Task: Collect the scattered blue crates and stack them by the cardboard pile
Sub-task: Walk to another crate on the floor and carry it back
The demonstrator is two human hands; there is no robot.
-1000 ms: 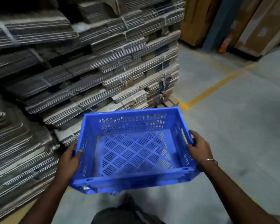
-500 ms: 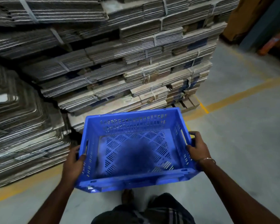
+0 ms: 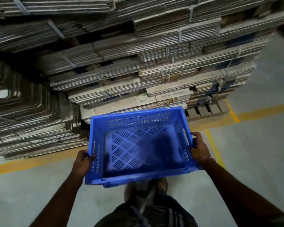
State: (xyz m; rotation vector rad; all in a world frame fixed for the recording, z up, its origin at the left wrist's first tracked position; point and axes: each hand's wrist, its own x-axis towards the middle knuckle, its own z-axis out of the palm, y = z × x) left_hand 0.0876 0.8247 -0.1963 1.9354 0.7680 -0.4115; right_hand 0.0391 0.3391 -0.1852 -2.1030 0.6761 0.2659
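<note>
An empty blue crate with slotted walls and a perforated floor hangs in front of me above the concrete. My left hand grips its left wall, fingers curled over the rim. My right hand grips the handle slot in the right wall. The crate's far edge is close to the tall cardboard pile, a stack of flattened, strapped bundles filling the upper view.
A second stack of flattened cardboard stands at the left. Yellow floor lines run along the base of the stacks and branch near the right. My feet show below the crate. Bare concrete floor lies to the right.
The view has moved closer to the cardboard pile and turned left, so the pile now fills the upper frame. Both hands keep the same grip on the crate.
</note>
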